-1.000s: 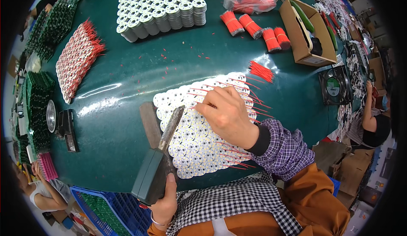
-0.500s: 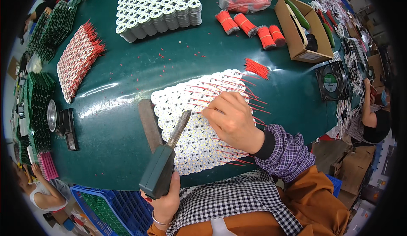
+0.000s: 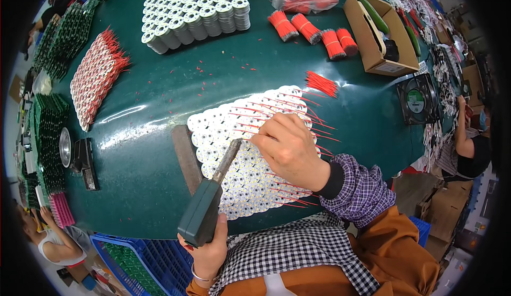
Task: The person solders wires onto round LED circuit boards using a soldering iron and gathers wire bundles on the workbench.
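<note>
My left hand [image 3: 211, 254] grips the handle of a dark green soldering gun [image 3: 199, 213] at the near edge of the table. Its metal tip points up and away, ending just left of my right fingertips over a panel of round white circuit boards [image 3: 239, 189]. My right hand [image 3: 290, 152] is closed in a pinch above the panel; a short bit of thin red wire shows at its fingertips, the rest hidden by the hand. Red wires [image 3: 291, 196] stick out from boards along the panel's right side. A dark flat bar [image 3: 186, 155] lies against the panel's left edge.
Loose red wires [image 3: 321, 84] lie beyond the panel, with bundled wires [image 3: 307, 28] farther back. Stacked white boards [image 3: 197, 16] and a wired panel [image 3: 96, 83] stand far left. A cardboard box [image 3: 375, 56] and small fan [image 3: 417, 100] sit right. Co-workers are at both sides.
The soldering gun's body has tilted slightly to the right, its tip staying beside my right fingertips. My right hand has barely moved, and the whole view has shifted a little.
</note>
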### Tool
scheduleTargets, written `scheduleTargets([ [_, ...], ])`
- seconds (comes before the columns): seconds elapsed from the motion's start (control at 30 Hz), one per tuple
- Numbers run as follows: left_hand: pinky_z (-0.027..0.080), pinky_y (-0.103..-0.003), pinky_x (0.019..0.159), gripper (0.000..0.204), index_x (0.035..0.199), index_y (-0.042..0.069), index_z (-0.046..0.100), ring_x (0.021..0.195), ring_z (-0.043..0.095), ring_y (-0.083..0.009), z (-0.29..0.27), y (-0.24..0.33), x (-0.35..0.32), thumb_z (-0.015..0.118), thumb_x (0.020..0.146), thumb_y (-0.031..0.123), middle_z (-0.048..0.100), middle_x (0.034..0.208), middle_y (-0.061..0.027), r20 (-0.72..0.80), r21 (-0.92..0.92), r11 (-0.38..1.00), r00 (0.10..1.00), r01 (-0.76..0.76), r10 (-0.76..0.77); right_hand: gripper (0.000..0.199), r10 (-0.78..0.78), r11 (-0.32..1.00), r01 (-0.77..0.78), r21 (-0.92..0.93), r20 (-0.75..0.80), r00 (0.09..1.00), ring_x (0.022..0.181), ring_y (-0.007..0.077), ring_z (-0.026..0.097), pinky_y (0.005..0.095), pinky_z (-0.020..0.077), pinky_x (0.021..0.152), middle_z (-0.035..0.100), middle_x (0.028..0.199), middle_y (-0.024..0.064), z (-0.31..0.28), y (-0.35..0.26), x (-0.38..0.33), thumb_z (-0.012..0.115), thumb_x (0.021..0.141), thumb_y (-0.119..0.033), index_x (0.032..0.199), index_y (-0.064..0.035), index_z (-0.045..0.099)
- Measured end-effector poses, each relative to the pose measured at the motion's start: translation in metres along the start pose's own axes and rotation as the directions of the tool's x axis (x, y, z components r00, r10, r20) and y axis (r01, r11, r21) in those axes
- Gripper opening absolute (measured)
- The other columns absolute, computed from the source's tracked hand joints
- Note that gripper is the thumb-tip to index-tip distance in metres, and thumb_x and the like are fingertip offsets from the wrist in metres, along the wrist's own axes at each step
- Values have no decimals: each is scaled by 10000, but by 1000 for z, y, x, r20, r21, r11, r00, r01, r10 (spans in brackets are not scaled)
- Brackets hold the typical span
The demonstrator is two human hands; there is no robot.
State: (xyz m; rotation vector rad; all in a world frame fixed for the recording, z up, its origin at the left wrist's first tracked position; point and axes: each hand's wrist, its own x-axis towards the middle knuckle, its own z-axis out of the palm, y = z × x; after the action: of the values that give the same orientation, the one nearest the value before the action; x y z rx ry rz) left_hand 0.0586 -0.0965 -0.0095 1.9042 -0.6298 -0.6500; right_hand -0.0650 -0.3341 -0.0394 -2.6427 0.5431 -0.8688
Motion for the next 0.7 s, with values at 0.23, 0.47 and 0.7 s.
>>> scheduleTargets([
  [0.23, 480, -263, 519, 201, 1048, -48, 632, 589, 601, -121, 0, -1, -3, 718, 866, -47, 656, 876, -86, -44, 49, 991, 991, -125, 127, 75, 9, 1000, -9, -2, 13, 1000, 856, 222, 541, 366, 423, 763, 536, 821, 52, 0, 0, -1, 627, 745, -48, 820, -46, 630],
  [0.47, 470, -262, 517, 256, 1117, -69, 630, 598, 600, -123, 6, 23, -9, 702, 871, -52, 682, 940, -114, -149, -216, 972, 981, 88, -122, 83, 25, 999, -24, -29, 35, 999, 888, 220, 557, 362, 433, 777, 563, 844, 51, -5, -4, 1, 639, 745, -52, 828, -48, 644],
  [0.7, 472, -303, 563, 154, 984, -47, 696, 602, 572, -141, 7, 41, 4, 748, 915, 81, 667, 745, -67, -108, -70, 993, 988, 99, -107, 72, 203, 960, -233, -154, -186, 961, 833, 295, 589, 400, 506, 706, 611, 886, 85, -59, 61, -2, 704, 806, -43, 872, -61, 682],
])
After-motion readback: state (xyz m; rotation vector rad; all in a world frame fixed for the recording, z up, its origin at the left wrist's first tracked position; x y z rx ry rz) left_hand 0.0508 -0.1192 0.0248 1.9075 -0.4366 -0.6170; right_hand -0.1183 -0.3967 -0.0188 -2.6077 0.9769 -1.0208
